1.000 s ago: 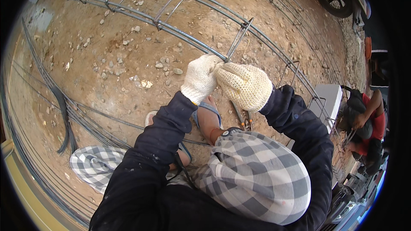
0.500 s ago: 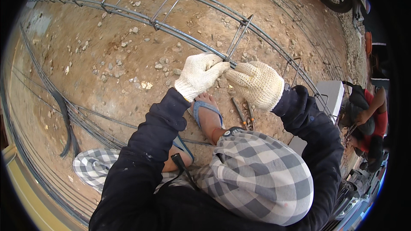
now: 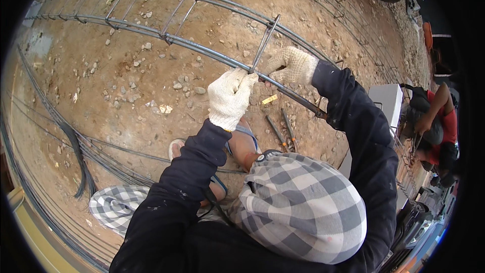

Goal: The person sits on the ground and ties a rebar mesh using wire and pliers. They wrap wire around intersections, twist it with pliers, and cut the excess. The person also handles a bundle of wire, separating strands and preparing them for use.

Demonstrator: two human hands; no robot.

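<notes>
Steel bar cage (image 3: 202, 50): lies along the dirt ground (image 3: 126, 96), open dirt this side.
Left hand (image 3: 230, 96): gloved, fingers curled around the near bar.
Right hand (image 3: 293, 64): gloved, fingers closed on the same bar beside the upright loop (image 3: 263, 44).
Tools (image 3: 283, 131): on dirt below the hands.

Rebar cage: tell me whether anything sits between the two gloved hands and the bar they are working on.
Nothing visible does. The left hand is closed on the long bar of the rebar cage right where a stirrup crosses it, and the right hand touches the same crossing from the far side. Only the white gloves lie between skin and steel.
</notes>
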